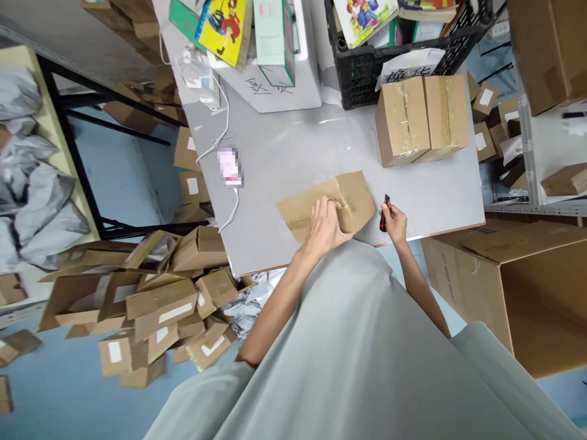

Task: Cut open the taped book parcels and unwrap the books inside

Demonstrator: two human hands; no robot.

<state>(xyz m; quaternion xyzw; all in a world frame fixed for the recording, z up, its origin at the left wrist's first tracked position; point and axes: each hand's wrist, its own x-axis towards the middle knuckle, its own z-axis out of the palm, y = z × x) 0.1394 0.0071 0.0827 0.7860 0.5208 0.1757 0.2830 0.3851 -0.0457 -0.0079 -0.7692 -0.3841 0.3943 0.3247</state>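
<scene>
Near the middle of the frame the left hand (326,227) lies flat with fingers loosely spread, pressing on a cardboard box (300,214). Just right of it, the right hand (395,223) is closed round a red-and-black knife (384,214); whether the blade is out seems too small to tell. The pressing fingers sit close to the knife, so a slip could nick them. The box lies by the near edge of the table (293,153) and could slide off. Open room lies above, between the phone (229,166) and the taped boxes (422,119).
</scene>
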